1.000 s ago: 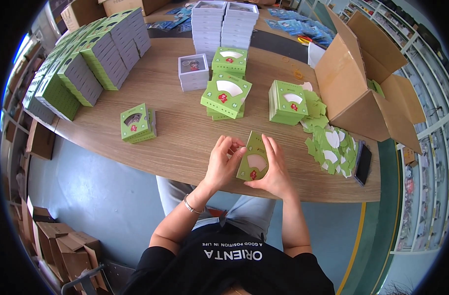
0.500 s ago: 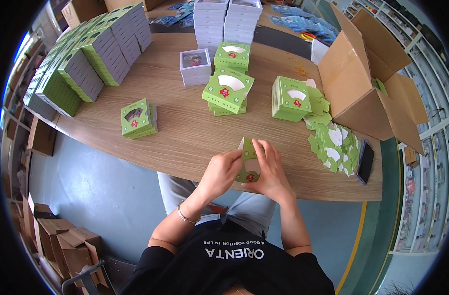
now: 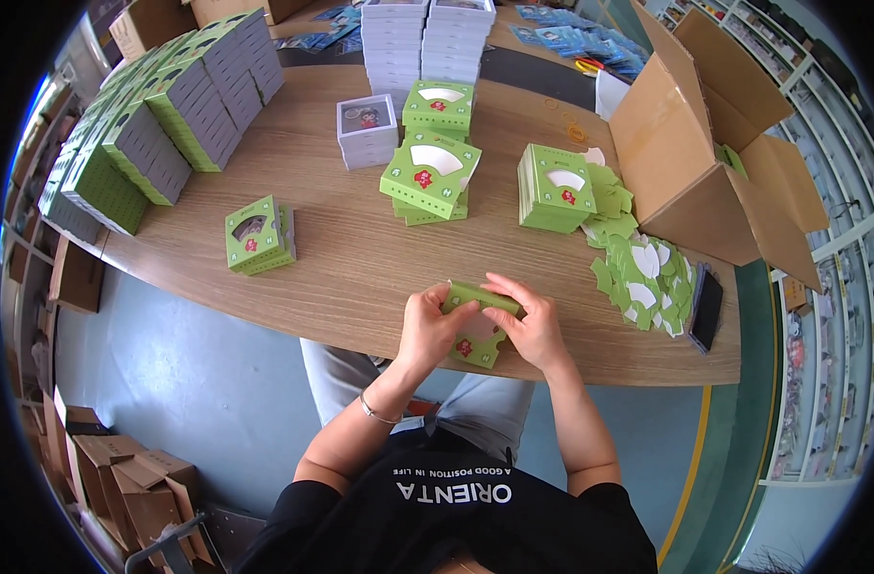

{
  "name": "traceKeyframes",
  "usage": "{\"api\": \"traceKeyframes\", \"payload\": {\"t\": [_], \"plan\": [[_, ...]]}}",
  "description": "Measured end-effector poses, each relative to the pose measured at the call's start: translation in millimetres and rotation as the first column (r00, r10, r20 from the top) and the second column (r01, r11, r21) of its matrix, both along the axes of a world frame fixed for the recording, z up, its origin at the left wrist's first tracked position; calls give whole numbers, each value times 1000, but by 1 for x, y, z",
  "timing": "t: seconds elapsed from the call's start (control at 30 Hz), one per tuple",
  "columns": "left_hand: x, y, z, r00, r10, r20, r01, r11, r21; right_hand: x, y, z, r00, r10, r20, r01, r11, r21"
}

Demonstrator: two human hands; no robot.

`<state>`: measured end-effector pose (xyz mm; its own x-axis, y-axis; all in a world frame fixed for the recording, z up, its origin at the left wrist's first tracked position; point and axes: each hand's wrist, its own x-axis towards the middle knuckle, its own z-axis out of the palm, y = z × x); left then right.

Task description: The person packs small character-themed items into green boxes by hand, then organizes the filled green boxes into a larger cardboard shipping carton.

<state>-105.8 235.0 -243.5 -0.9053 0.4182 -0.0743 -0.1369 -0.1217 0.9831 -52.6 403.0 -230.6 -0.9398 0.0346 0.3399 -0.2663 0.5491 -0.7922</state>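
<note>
Both my hands hold one small green cardboard box [image 3: 477, 330] with a fan-shaped window, just above the near edge of the wooden table [image 3: 360, 258]. My left hand [image 3: 429, 330] grips its left side. My right hand [image 3: 531, 325] grips its right side, fingers over the top edge. One folded green box [image 3: 258, 234] lies alone to the left. A pile of flat green box blanks [image 3: 647, 277] lies to the right.
Small stacks of green boxes [image 3: 432, 177] [image 3: 554, 188] and grey boxes [image 3: 367, 131] stand mid-table. Long rows of green-and-grey boxes [image 3: 140, 143] fill the left side. An open brown carton [image 3: 695, 163] lies at the right, a black phone [image 3: 707, 308] beside the blanks. Flattened cartons [image 3: 121, 478] lie on the floor.
The green box was held upright with its face toward me; my hands have now tipped it flatter and brought it lower, with my right fingers folded over its top edge.
</note>
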Motion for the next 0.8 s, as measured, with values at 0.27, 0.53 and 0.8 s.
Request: {"api": "traceKeyframes", "payload": {"t": [0.27,0.53,0.8], "plan": [[-22,31,8,758,-13,-653,-438,732,-523,-33,16,-25,960,-216,181,255,939,-230],[5,49,-3,516,-582,-628,-328,543,-773,-44,20,-16,920,-390,43,374,905,203],[-13,60,-4,432,-583,-688,-322,613,-722,-32,34,20,885,-415,-212,465,820,334]]}}
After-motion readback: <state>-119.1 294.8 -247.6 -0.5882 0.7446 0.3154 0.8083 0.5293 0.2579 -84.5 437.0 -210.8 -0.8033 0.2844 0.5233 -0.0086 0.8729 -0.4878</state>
